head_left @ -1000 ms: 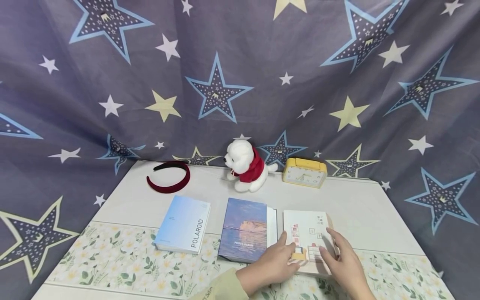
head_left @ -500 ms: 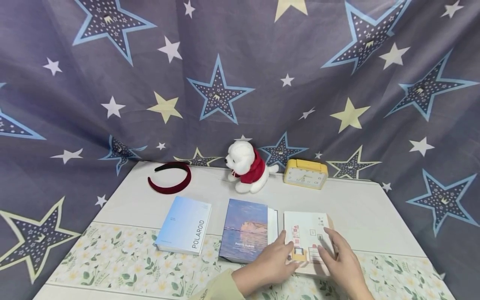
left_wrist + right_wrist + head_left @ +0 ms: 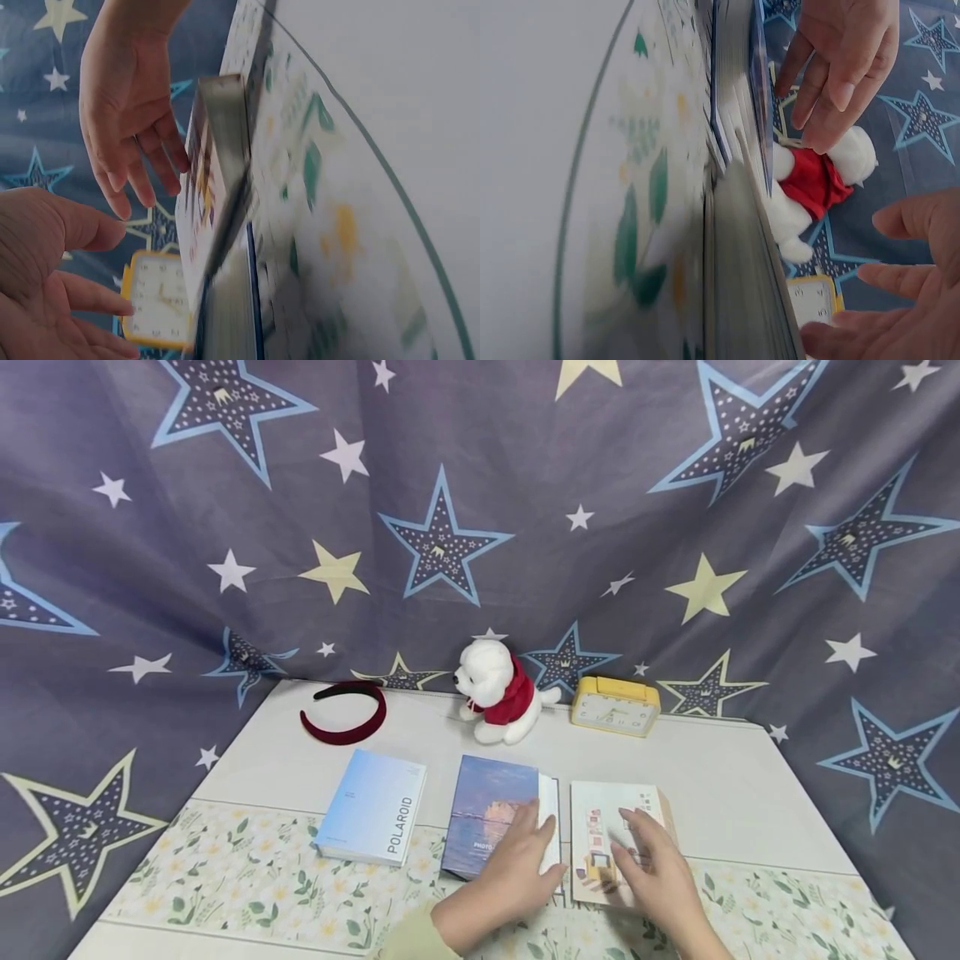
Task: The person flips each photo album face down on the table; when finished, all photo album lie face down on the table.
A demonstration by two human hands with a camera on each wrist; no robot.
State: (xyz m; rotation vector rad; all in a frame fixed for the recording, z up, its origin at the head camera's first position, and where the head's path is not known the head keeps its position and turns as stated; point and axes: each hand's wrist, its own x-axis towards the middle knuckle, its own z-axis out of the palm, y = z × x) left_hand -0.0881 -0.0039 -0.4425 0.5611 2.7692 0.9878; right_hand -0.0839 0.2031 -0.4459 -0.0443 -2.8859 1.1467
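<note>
In the head view my left hand, fingers relaxed, is over the right part of a blue-purple photo album with a seascape cover. The left wrist view shows this hand apart from the books. My right hand is over the lower right of a thick white book with small coloured drawings, its fingers loosely bent. The right wrist view has the right hand beside the book's cover edge; contact cannot be told. To the left lies a light-blue album marked POLAROID.
Behind the books stand a white plush dog in red and a yellow clock. A dark red headband lies at back left. A starry curtain hangs behind the table, whose front has a floral band.
My left hand has left the white book's left edge and moved left over the photo album. My right hand has shifted slightly left over the white book. The books stay in place.
</note>
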